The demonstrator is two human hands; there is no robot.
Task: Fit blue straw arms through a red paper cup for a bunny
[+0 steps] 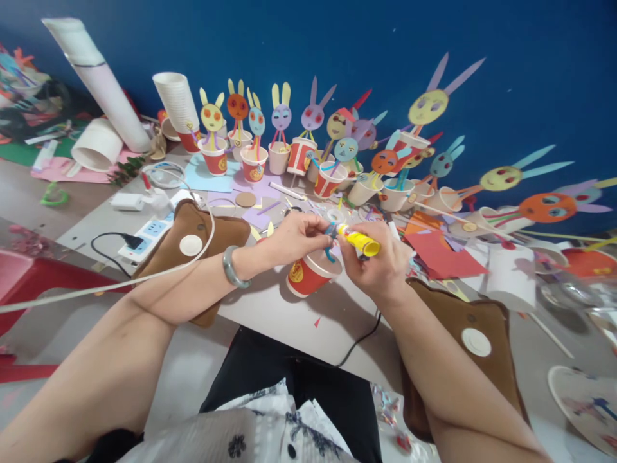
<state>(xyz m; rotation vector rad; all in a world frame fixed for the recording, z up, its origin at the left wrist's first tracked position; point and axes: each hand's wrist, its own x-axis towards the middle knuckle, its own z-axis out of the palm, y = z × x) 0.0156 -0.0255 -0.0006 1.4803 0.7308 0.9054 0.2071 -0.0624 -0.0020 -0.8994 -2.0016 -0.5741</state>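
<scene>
A red and white paper cup (313, 273) stands on the grey table in front of me, with a blue strip at its rim. Above the cup my left hand (303, 236) pinches a small blue piece between thumb and fingers. My right hand (376, 260) is closed around a yellow tube (362, 242), whose narrow end points left at the blue piece. The two hands nearly meet there, and the fingertips partly hide the piece.
Cups with paper rabbit heads (281, 117) line the blue wall. Brown cushions (226, 241) lie under my left forearm and beside my right. A power strip (150, 236), a white cable, stacked cups (174, 103) and red paper (446, 254) surround the work spot.
</scene>
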